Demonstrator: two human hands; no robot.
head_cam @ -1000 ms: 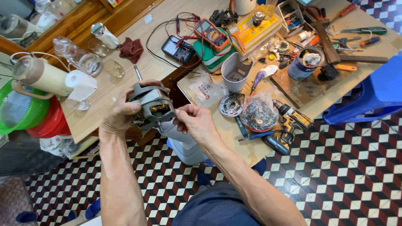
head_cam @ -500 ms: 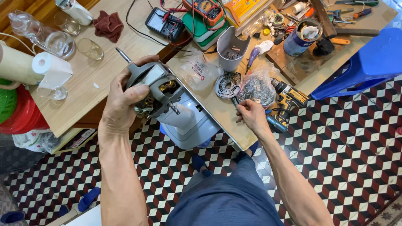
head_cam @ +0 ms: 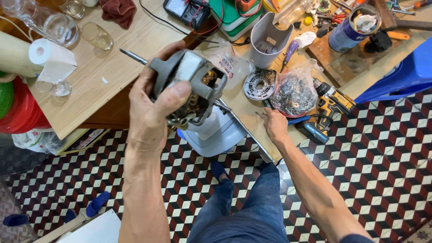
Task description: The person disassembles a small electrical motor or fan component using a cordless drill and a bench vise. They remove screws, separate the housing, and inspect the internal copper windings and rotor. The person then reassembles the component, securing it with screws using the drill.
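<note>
My left hand [head_cam: 155, 108] grips a grey electric motor [head_cam: 191, 85] with a steel shaft sticking out both ends and copper windings showing inside. It is held up in front of the wooden table [head_cam: 112, 58]. My right hand [head_cam: 274, 126] rests at the table's near edge, fingers curled around something small that I cannot make out. Just beyond it lie a clear bag of small metal parts [head_cam: 294, 92] and a round grey motor cover [head_cam: 260, 83].
A cordless drill [head_cam: 330, 101] lies right of the bag. A grey plastic housing [head_cam: 267, 38], a multimeter [head_cam: 186, 11], glasses [head_cam: 96, 36], a paper roll [head_cam: 49, 56] and a blue chair [head_cam: 400, 76] surround the work spot. A white fan base [head_cam: 216, 132] stands on the checkered floor.
My right hand has left the motor and gone down right to the table edge by the parts bag. The left hand has lifted the motor closer to the camera.
</note>
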